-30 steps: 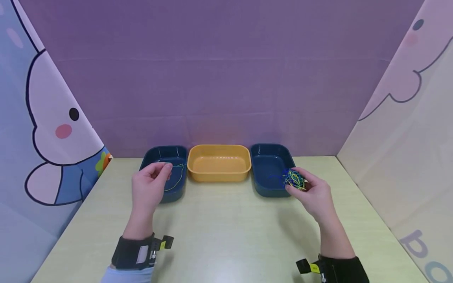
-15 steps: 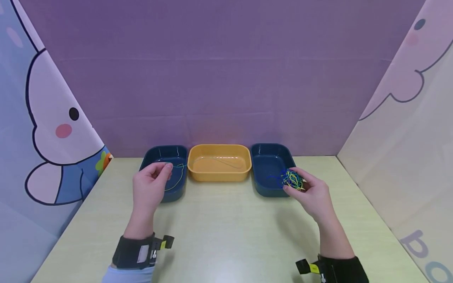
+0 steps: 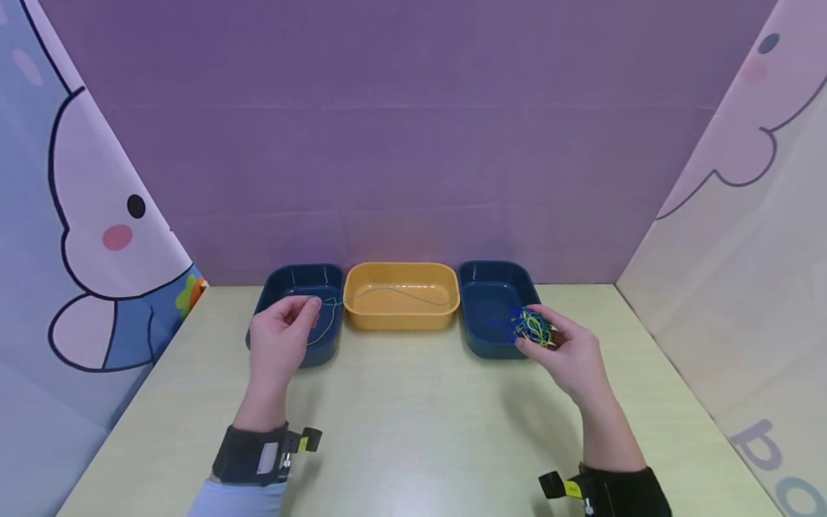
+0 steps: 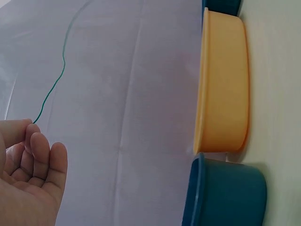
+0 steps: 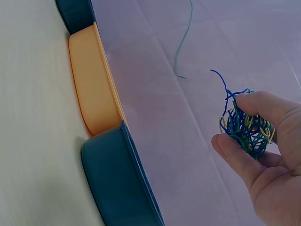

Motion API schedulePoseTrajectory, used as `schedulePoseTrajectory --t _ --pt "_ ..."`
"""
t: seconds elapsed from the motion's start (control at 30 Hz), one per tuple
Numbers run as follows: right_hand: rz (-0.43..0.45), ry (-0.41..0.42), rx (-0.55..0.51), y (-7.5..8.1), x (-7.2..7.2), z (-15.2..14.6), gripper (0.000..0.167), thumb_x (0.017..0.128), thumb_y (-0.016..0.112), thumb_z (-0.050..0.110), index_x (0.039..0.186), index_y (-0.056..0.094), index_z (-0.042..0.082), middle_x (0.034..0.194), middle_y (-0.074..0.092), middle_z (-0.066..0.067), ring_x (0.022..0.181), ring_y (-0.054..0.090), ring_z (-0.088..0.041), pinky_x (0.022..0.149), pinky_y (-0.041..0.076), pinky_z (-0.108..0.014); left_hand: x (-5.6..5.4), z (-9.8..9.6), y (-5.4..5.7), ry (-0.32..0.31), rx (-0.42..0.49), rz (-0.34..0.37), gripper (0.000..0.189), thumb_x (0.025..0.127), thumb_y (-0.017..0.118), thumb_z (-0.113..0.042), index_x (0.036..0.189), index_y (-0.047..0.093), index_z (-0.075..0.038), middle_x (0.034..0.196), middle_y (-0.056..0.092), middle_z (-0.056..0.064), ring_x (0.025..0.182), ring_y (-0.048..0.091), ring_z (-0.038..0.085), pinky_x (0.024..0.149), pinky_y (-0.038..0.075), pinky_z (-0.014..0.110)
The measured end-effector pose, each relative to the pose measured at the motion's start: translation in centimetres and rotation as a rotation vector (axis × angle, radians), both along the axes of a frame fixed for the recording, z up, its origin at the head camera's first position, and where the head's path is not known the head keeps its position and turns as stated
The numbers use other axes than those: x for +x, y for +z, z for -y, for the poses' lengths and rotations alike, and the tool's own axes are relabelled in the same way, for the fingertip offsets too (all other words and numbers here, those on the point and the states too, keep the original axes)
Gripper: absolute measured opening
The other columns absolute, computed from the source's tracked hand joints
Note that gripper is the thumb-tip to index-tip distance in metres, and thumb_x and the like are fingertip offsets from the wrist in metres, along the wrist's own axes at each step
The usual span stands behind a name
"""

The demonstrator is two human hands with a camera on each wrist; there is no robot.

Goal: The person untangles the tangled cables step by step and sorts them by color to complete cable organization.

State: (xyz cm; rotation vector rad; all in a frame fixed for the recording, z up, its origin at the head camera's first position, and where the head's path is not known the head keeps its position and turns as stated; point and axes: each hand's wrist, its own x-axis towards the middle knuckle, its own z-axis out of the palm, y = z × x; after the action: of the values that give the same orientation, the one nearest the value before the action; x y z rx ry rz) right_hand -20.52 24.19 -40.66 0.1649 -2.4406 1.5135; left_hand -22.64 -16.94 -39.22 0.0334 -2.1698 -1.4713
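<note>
My left hand (image 3: 278, 352) pinches one end of a thin green wire (image 4: 63, 63) between thumb and forefinger. The wire runs out in a wavy line, and in the head view it crosses over the yellow tray. Its far end shows in the right wrist view, apart from the bundle. In my right hand (image 3: 571, 359), thumb and fingers grip a tangled ball of blue, yellow and green wires (image 5: 247, 127). A loose blue end sticks out of that ball. It overlaps the right blue tray (image 3: 494, 348) in the head view.
A yellow tray (image 3: 400, 321) stands between the left blue tray (image 3: 316, 357) and the right blue one, in a row at the back of the pale table (image 3: 413, 431). Behind them rises a purple backdrop (image 3: 413, 143), with printed panels at both sides.
The green wire now shows over the yellow tray, where it was not visible a second ago. My left hand has shifted slightly right; my right hand has barely moved.
</note>
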Motion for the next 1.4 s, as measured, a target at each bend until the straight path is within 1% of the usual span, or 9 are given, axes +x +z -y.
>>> schedulePoseTrajectory --t 0.13,0.3,0.5,0.7,0.9,1.03,1.13,1.3,1.4 --pt "0.016 0.009 0.01 0.0 0.0 0.0 0.053 0.08 0.08 0.026 0.129 0.061 0.022 0.111 0.064 -0.016 0.083 0.066 -0.018 0.065 0.058 -0.023 -0.8 0.3 -0.6 0.022 -0.032 0.045 0.031 0.091 0.065 -0.041 0.098 0.073 -0.012 0.085 0.071 0.005 0.072 0.064 0.011 0.062 0.053 0.018" --pt "0.045 -0.002 0.024 0.0 0.3 -0.1 0.054 0.081 0.079 0.028 0.13 0.06 0.023 0.114 0.063 -0.016 0.086 0.063 -0.022 0.066 0.057 -0.023 -2.8 0.7 -1.2 0.022 -0.136 0.077 0.036 0.092 0.061 -0.046 0.1 0.073 -0.013 0.084 0.07 0.005 0.072 0.061 0.015 0.06 0.051 0.019" --pt "0.045 0.006 0.013 0.0 0.5 -0.1 0.054 0.081 0.079 0.028 0.131 0.059 0.024 0.117 0.062 -0.015 0.089 0.063 -0.023 0.068 0.058 -0.023 -5.0 0.8 -1.1 0.012 -0.246 0.08 0.035 0.094 0.059 -0.044 0.098 0.073 -0.012 0.081 0.067 0.006 0.072 0.054 0.021 0.058 0.047 0.027" --pt "0.028 0.007 0.012 -0.2 0.4 0.0 0.053 0.081 0.079 0.025 0.13 0.06 0.024 0.113 0.064 -0.015 0.085 0.064 -0.021 0.066 0.058 -0.023 -6.8 0.5 -0.8 -0.023 -0.316 0.13 0.031 0.095 0.059 -0.04 0.096 0.072 -0.012 0.079 0.065 0.006 0.072 0.054 0.022 0.061 0.048 0.028" --pt "0.018 0.0 0.029 -0.3 0.3 0.1 0.052 0.081 0.079 0.025 0.129 0.06 0.023 0.111 0.064 -0.016 0.086 0.064 -0.023 0.066 0.057 -0.023 -8.4 -0.7 -0.5 -0.055 -0.378 0.175 0.025 0.096 0.06 -0.034 0.096 0.072 -0.012 0.078 0.064 0.007 0.072 0.054 0.023 0.062 0.049 0.029" --pt "0.018 0.0 0.021 -0.4 0.2 0.2 0.052 0.081 0.079 0.024 0.129 0.06 0.022 0.112 0.064 -0.016 0.088 0.064 -0.024 0.067 0.058 -0.022 -9.4 -1.9 -0.4 -0.093 -0.461 0.212 0.024 0.097 0.058 -0.03 0.102 0.071 -0.01 0.086 0.068 0.007 0.074 0.058 0.023 0.066 0.055 0.031" --pt "0.018 0.0 0.018 -0.4 0.2 0.2 0.051 0.081 0.079 0.024 0.129 0.06 0.023 0.113 0.064 -0.016 0.088 0.064 -0.023 0.067 0.057 -0.022 -10.3 -2.8 -0.5 -0.116 -0.546 0.22 0.023 0.098 0.057 -0.027 0.1 0.071 -0.008 0.087 0.068 0.008 0.074 0.059 0.023 0.067 0.056 0.031" --pt "0.022 0.009 0.004 -0.3 0.2 0.3 0.052 0.081 0.079 0.024 0.129 0.06 0.024 0.114 0.064 -0.014 0.09 0.064 -0.022 0.068 0.058 -0.022 -11.5 -4.1 -1.0 -0.124 -0.625 0.277 0.023 0.098 0.055 -0.024 0.089 0.069 -0.009 0.077 0.06 0.007 0.068 0.057 0.022 0.058 0.049 0.027" --pt "0.03 0.014 -0.008 -0.4 0.3 0.3 0.052 0.081 0.08 0.024 0.129 0.06 0.024 0.115 0.064 -0.014 0.091 0.064 -0.022 0.069 0.058 -0.023 -12.0 -4.9 -1.5 -0.129 -0.671 0.307 0.022 0.098 0.054 -0.023 0.086 0.068 -0.01 0.076 0.058 0.006 0.067 0.056 0.022 0.057 0.045 0.028"
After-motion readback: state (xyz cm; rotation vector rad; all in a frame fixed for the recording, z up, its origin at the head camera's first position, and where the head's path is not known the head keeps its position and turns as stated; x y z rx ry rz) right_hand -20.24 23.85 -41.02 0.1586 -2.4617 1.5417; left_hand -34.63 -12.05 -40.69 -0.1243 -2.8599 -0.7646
